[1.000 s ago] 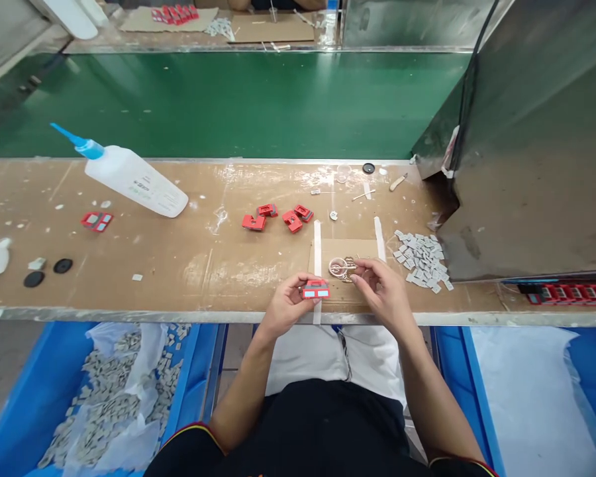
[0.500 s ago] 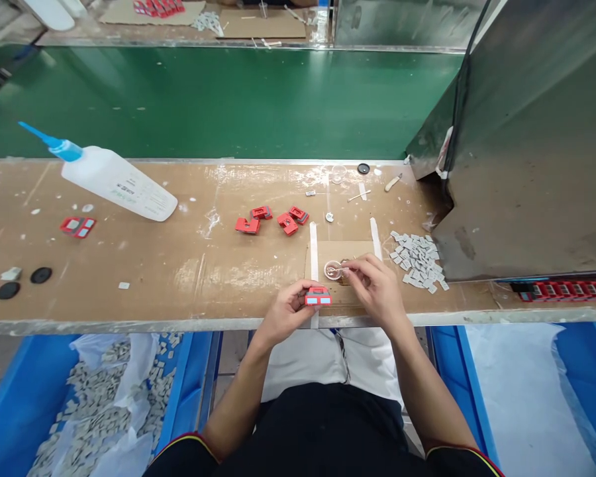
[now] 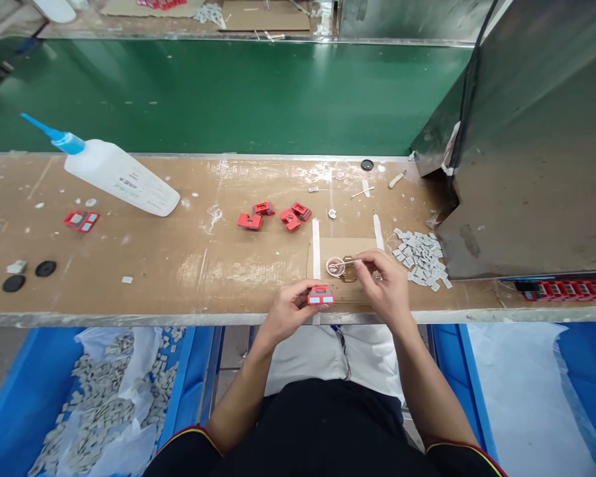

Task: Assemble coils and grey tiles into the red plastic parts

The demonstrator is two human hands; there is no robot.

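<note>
Near the front edge of the bench, my left hand [image 3: 289, 310] grips a red plastic part [image 3: 321, 296] with a grey top and two pale blue squares on its near face. My right hand [image 3: 385, 285] pinches a thin cotton swab [image 3: 346, 263], whose far tip reaches into a small round white cup [image 3: 335, 267]. The cup stands on a cardboard piece [image 3: 328, 246] held by white tape strips. Several similar red parts [image 3: 290, 220] lie beyond my left hand. A pile of small grey tiles [image 3: 421, 257] is to the right of my right hand.
A white squeeze bottle [image 3: 122, 175] with a blue nozzle lies left. A knife [image 3: 397, 179] and a black lid [image 3: 367, 164] lie toward the back. A metal housing [image 3: 531, 159] rises at right. Blue bins [image 3: 191, 384] flank my lap. Beyond runs a green belt [image 3: 253, 99].
My right hand has moved slightly right, and more of the swab now shows across the cup. My left hand keeps the red part in nearly the same place. The view has shifted a little.
</note>
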